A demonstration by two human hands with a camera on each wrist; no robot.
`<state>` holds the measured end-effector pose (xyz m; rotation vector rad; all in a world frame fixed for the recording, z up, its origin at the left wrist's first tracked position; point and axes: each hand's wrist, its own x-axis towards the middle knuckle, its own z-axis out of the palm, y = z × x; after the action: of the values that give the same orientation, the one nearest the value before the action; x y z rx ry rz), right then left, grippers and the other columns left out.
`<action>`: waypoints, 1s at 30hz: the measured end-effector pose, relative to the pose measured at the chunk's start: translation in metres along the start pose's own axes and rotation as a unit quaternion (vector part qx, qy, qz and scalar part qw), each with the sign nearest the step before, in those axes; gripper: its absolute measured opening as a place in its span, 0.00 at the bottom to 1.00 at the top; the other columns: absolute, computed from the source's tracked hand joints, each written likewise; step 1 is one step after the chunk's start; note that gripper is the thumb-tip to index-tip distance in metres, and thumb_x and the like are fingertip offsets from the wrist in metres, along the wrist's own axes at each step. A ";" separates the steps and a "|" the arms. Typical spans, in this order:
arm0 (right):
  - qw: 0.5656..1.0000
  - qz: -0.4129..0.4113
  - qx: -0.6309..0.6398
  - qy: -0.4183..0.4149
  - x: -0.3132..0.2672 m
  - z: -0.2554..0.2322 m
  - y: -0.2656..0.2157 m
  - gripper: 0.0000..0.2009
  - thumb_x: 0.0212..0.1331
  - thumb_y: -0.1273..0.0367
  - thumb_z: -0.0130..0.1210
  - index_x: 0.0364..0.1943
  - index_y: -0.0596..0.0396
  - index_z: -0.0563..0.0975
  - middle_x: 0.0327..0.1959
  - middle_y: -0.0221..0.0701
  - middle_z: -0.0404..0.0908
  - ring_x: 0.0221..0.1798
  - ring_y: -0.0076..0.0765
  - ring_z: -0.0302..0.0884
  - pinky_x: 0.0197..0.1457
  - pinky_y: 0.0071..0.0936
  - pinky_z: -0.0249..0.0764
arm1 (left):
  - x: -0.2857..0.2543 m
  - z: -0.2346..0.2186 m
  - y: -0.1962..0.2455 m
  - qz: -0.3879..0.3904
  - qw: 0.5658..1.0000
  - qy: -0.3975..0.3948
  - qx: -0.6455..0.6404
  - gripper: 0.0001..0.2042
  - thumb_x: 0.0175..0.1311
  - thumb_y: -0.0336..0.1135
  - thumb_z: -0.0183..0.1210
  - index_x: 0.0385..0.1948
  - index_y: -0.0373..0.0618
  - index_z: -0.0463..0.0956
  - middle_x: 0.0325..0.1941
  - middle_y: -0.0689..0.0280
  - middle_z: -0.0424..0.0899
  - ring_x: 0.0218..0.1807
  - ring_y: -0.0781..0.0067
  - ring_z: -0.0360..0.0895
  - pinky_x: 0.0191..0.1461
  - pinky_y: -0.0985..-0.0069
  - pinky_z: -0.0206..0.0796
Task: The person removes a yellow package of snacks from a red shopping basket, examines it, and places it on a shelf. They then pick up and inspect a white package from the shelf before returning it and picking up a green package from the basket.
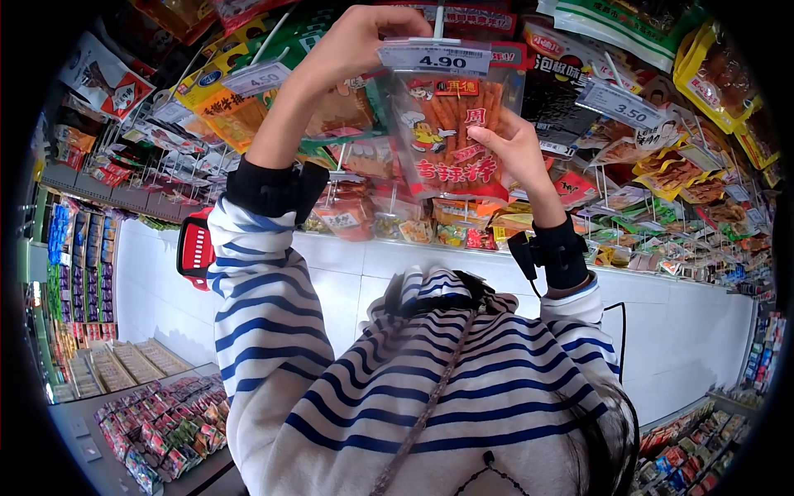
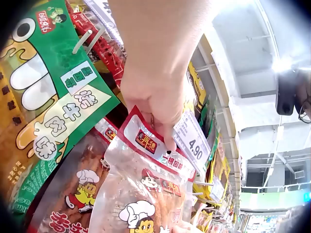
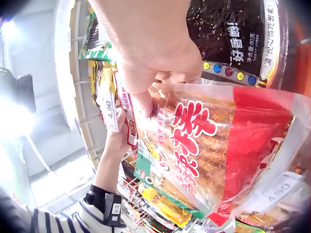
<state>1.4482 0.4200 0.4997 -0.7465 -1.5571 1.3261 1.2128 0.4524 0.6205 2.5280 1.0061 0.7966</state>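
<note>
A clear packet of reddish-brown snack sticks (image 1: pixel 453 107), with red lettering and a cartoon chef, hangs at a display hook in front of me. My left hand (image 1: pixel 351 45) reaches over its top beside the 4.90 price tag (image 1: pixel 437 60). In the left wrist view, the left hand (image 2: pixel 155 99) pinches the packet's red-and-white header (image 2: pixel 141 138). My right hand (image 1: pixel 514 153) grips the packet's right edge, thumb on the front and other fingers behind it. The right wrist view shows the right hand (image 3: pixel 155 56) holding the same packet (image 3: pixel 204 141) by its side.
Green packets (image 1: pixel 343 116) hang to the left, and a black packet (image 1: pixel 562 83) to the right. Other price tags, such as the 3.50 one (image 1: pixel 620 103), jut out on hooks. A red basket (image 1: pixel 195 248) stands on the floor at left. Several packets fill the lower shelf.
</note>
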 end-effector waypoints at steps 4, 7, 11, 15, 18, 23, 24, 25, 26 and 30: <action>1.000 0.003 -0.015 -0.007 -0.001 0.003 -0.002 0.17 0.47 0.67 0.57 0.41 0.61 0.72 0.35 0.30 0.76 0.36 0.20 0.71 0.42 0.20 0.68 | 0.008 -0.004 0.041 -0.044 0.997 0.017 -0.056 0.06 0.48 0.31 0.58 0.25 0.39 0.73 0.25 0.65 0.76 0.28 0.78 0.71 0.32 0.79 0.62; 1.000 0.009 0.008 -0.014 -0.001 0.004 -0.002 0.17 0.47 0.67 0.57 0.41 0.62 0.72 0.34 0.31 0.76 0.36 0.20 0.71 0.41 0.20 0.68 | 0.010 -0.005 0.040 -0.026 0.999 0.025 -0.040 0.07 0.46 0.30 0.60 0.24 0.39 0.73 0.22 0.67 0.75 0.25 0.82 0.69 0.30 0.82 0.61; 1.000 0.004 -0.002 -0.013 -0.001 0.005 -0.005 0.17 0.47 0.67 0.57 0.40 0.62 0.72 0.34 0.31 0.76 0.36 0.20 0.71 0.41 0.20 0.69 | 0.008 -0.009 0.048 -0.029 0.999 0.017 -0.037 0.06 0.47 0.30 0.59 0.25 0.39 0.74 0.22 0.67 0.76 0.26 0.82 0.70 0.30 0.82 0.62; 1.000 0.000 -0.001 -0.009 -0.003 0.005 -0.012 0.17 0.47 0.67 0.58 0.40 0.63 0.72 0.33 0.31 0.76 0.36 0.20 0.72 0.41 0.19 0.69 | 0.009 -0.008 0.044 -0.092 0.992 0.055 -0.071 0.05 0.49 0.29 0.58 0.25 0.38 0.75 0.22 0.67 0.77 0.26 0.82 0.71 0.31 0.82 0.63; 1.000 0.024 0.011 -0.014 -0.002 0.001 -0.010 0.16 0.47 0.68 0.57 0.40 0.63 0.72 0.34 0.32 0.76 0.36 0.21 0.72 0.41 0.19 0.69 | 0.011 -0.008 0.046 -0.078 0.993 0.047 -0.077 0.05 0.50 0.29 0.58 0.25 0.38 0.75 0.22 0.67 0.77 0.26 0.82 0.71 0.30 0.82 0.63; 0.999 0.010 0.030 -0.006 0.000 -0.002 -0.007 0.16 0.47 0.70 0.57 0.40 0.63 0.71 0.34 0.32 0.76 0.36 0.21 0.72 0.41 0.19 0.69 | 0.012 -0.006 0.046 -0.065 0.996 0.059 -0.029 0.06 0.50 0.30 0.58 0.23 0.37 0.76 0.20 0.67 0.77 0.24 0.83 0.71 0.28 0.82 0.62; 0.999 0.013 0.034 -0.006 0.000 -0.002 -0.008 0.16 0.47 0.70 0.57 0.40 0.63 0.71 0.34 0.32 0.76 0.36 0.21 0.72 0.41 0.19 0.69 | 0.012 -0.006 0.046 -0.076 0.995 0.062 -0.029 0.06 0.50 0.30 0.58 0.23 0.37 0.76 0.19 0.67 0.77 0.23 0.83 0.71 0.27 0.82 0.62; 0.999 0.014 0.033 -0.005 -0.001 -0.002 -0.009 0.16 0.47 0.70 0.57 0.40 0.63 0.71 0.34 0.32 0.76 0.36 0.21 0.72 0.40 0.19 0.69 | 0.012 -0.006 0.047 -0.081 0.994 0.057 -0.034 0.06 0.50 0.30 0.58 0.23 0.37 0.76 0.19 0.67 0.77 0.23 0.83 0.70 0.27 0.82 0.62; 0.999 0.014 0.031 -0.005 -0.001 -0.001 -0.010 0.16 0.47 0.70 0.57 0.40 0.63 0.71 0.34 0.32 0.76 0.36 0.21 0.72 0.40 0.19 0.69 | 0.012 -0.007 0.049 -0.087 0.994 0.054 -0.038 0.06 0.50 0.30 0.58 0.23 0.37 0.76 0.18 0.68 0.77 0.23 0.83 0.70 0.26 0.82 0.62; 0.998 0.026 0.049 -0.006 -0.004 -0.002 -0.017 0.15 0.48 0.71 0.56 0.40 0.63 0.71 0.34 0.32 0.76 0.36 0.21 0.72 0.40 0.19 0.69 | 0.016 -0.011 0.052 -0.122 0.990 0.033 -0.055 0.05 0.49 0.31 0.58 0.21 0.38 0.76 0.17 0.68 0.76 0.21 0.83 0.68 0.25 0.82 0.61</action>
<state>1.4535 0.4130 0.5154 -0.7236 -1.4782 1.4370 1.2437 0.4274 0.6597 2.2447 1.2273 0.8425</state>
